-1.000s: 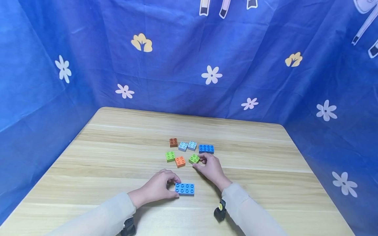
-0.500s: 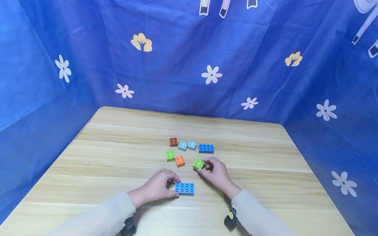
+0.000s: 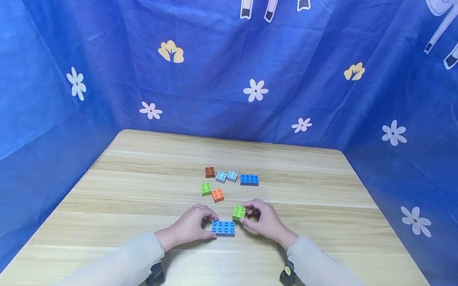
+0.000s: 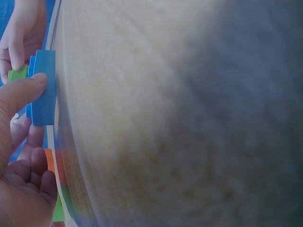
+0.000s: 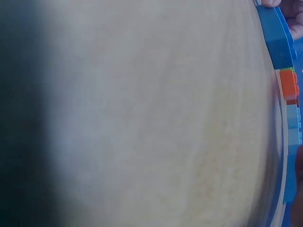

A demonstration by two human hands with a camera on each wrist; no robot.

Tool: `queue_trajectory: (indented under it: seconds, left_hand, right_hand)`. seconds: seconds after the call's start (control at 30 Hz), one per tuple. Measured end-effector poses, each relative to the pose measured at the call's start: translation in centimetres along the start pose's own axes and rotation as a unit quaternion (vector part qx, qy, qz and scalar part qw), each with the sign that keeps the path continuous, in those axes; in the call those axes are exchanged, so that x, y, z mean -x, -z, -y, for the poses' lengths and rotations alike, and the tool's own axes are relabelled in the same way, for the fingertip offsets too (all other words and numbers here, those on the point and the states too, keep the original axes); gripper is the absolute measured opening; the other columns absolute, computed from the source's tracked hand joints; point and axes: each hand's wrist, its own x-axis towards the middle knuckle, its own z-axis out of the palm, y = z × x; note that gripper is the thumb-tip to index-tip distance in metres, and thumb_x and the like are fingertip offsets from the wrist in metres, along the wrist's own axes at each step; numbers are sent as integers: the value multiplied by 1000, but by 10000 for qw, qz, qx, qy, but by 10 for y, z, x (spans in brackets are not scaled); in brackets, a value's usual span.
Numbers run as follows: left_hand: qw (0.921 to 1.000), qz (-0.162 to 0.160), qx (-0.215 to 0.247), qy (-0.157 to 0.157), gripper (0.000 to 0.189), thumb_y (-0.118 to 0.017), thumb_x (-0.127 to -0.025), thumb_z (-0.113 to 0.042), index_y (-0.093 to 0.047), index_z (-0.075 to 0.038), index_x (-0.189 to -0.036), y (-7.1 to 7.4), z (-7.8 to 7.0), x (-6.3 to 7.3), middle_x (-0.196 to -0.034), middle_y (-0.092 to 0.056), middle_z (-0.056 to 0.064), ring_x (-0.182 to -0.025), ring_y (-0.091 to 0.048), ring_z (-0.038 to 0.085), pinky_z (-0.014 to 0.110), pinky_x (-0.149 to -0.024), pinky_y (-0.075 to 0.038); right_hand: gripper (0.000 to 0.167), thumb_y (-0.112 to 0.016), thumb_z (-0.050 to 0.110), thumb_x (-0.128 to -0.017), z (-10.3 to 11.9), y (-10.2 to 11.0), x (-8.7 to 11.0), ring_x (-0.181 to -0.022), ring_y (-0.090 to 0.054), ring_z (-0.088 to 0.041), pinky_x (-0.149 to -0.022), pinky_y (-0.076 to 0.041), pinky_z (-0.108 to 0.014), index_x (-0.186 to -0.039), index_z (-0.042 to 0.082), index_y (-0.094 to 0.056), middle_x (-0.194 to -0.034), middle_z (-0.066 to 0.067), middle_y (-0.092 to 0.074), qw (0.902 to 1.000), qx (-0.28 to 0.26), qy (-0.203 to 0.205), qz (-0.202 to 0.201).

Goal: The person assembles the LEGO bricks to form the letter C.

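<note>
Most of the view is filled by the blurred bench (image 5: 156, 113), darkened at the left. At the upper right, a blue block (image 5: 275, 38) is gripped by the left hand (image 5: 292, 16). Below it, an orange block (image 5: 288, 84), two light blue blocks (image 5: 293, 116) and a second blue block (image 5: 289, 182) are seen, the last partly hidden by the right hand (image 5: 299, 170).

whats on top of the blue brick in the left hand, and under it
The blue brick shows only its own eight studs on top. The green brick in the right hand is beyond its far right corner, not on it. The blue brick's underside is hidden.
</note>
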Motion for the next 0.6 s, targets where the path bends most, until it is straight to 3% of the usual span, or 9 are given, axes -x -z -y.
queue_trajectory:
  seconds: [0.23,0.6]
  left_hand:
    - [10000,18,-18,29,34,-86,-65,-23,-68,-14,-93,1,-1,0,-85,-59,-15,-82,-51,9,30,-75,-45]
    - [10000,-2,-22,6,34,-86,-65,-23,-68,-14,-92,0,-1,0,-84,-58,-15,-81,-50,9,29,-75,-45]
  right_hand:
    - [40,-82,18,-72,6,1,5,-83,-57,-10,-77,-50,-26,-108,14,-66,-91,14,-59,9986,52,370,377]
    - [40,-82,16,-70,8,1,6,-83,-59,-15,-78,-50,-26,-107,16,-67,-92,13,-59,9969,-120,471,614]
